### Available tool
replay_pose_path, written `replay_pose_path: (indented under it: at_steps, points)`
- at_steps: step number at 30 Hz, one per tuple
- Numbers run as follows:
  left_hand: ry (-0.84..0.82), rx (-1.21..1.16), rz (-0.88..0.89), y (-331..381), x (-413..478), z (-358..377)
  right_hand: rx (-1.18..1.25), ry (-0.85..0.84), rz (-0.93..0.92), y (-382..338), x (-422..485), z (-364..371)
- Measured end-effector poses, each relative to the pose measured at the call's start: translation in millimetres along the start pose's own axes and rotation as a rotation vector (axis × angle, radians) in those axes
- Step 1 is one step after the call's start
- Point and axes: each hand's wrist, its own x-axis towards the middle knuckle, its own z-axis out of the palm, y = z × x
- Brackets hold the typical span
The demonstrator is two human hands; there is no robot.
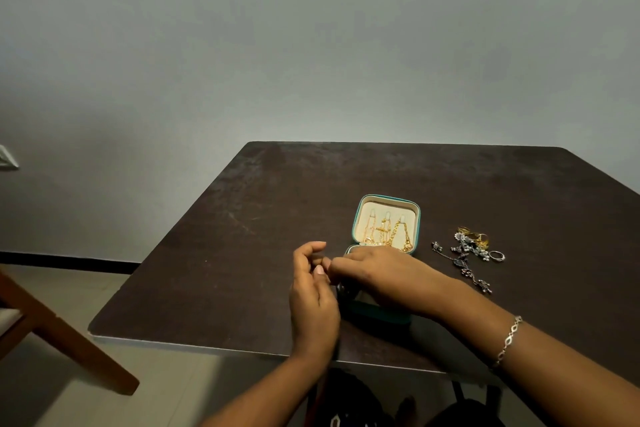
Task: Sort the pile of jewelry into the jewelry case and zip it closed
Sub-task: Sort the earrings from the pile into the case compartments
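Open case (pixel 389 208) sits mid-table (pixel 225 253), well in from the edges; bare top to its left and behind; pile (pixel 467 250) near on its right; left hand (pixel 311 295), fingers curled, meets right hand (pixel 377 274) fingertips at the case's left side; whether either grips anything, cannot tell.
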Motion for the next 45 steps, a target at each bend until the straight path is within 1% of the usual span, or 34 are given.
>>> replay_pose_path:
  at_steps: [5, 9, 13, 16, 18, 22, 26, 28, 30, 33, 35, 36, 38, 41, 44, 45]
  points:
    - [0.006, 0.033, -0.020, -5, 2, 0, 0.228, 0.078, 0.155, 5, -6, 9]
    - [0.019, 0.063, 0.009, -6, 3, 1, 0.319, 0.194, 0.192, 11, -22, 5]
    - [-0.006, 0.145, 0.074, -7, 1, 1, 0.278, 0.342, 0.226, 7, -60, -3]
    - [0.032, 0.254, 0.206, -8, 0, 2, 0.175, 0.368, 0.226, 5, -94, -1]
    - [0.042, 0.318, 0.257, -9, -1, 2, 0.117, 0.368, 0.249, 8, -119, 2]
    - [0.038, 0.373, 0.358, -7, -3, 2, 0.176, 0.443, 0.407, 24, -161, -2]
    - [0.036, 0.391, 0.403, 0, -6, 9, 0.308, 0.584, 0.682, 47, -178, -3]
    - [0.022, 0.389, 0.447, 6, -10, 13, 0.340, 0.584, 0.767, 54, -180, 4]
    - [-0.025, 0.386, 0.520, 15, -16, 23, 0.356, 0.567, 0.808, 58, -180, 7]
    - [-0.185, 0.297, 0.612, 28, -37, 51, 0.365, 0.516, 0.862, 62, -176, 9]
    - [-0.299, 0.216, 0.567, 33, -52, 75, 0.341, 0.454, 0.890, 63, -172, 10]
    - [-0.338, 0.178, 0.501, 35, -57, 88, 0.310, 0.422, 0.893, 64, -170, 12]
    - [-0.356, 0.115, 0.357, 35, -58, 114, 0.240, 0.360, 0.893, 64, -166, 14]
    - [-0.281, 0.101, 0.198, 32, -43, 150, 0.202, 0.341, 0.909, 63, -164, 14]
    - [-0.166, 0.187, 0.059, 25, -21, 173, 0.244, 0.398, 0.929, 64, -166, 13]
    - [-0.150, 0.227, 0.031, 21, -16, 177, 0.279, 0.426, 0.933, 65, -166, 12]
